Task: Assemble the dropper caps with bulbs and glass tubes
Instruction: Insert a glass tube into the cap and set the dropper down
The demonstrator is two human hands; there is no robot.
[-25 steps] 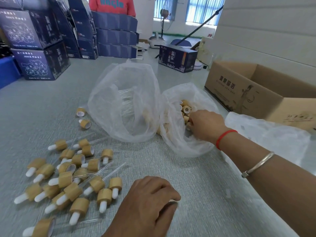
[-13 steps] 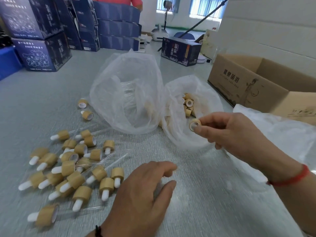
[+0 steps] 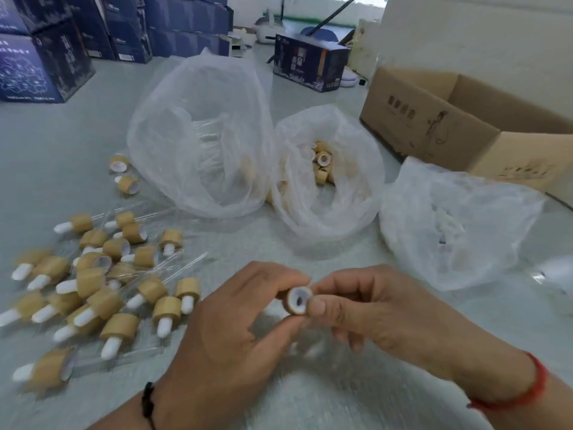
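The cap [image 3: 299,301] (white lining facing the camera) is above bare table [image 3: 356,383], pinched between the left hand [image 3: 229,333] and the right hand [image 3: 384,315], fingers curled. Finished droppers [image 3: 102,290] lie left; the bag of caps [image 3: 325,172] stands behind, well apart.

Both hands meet low in the middle of the table, pinching one bamboo-coloured cap [image 3: 298,301] between them — the left hand [image 3: 229,330] from the left, the right hand [image 3: 378,315] from the right, its white-lined open end facing the camera. To the left lies a heap of assembled droppers [image 3: 102,287]. Behind stand three clear bags — a tall bag [image 3: 201,135] with glass tubes, a middle bag [image 3: 328,181] of loose caps, and a right bag [image 3: 455,225] holding white pieces. A cardboard box [image 3: 440,119] sits at the far right.
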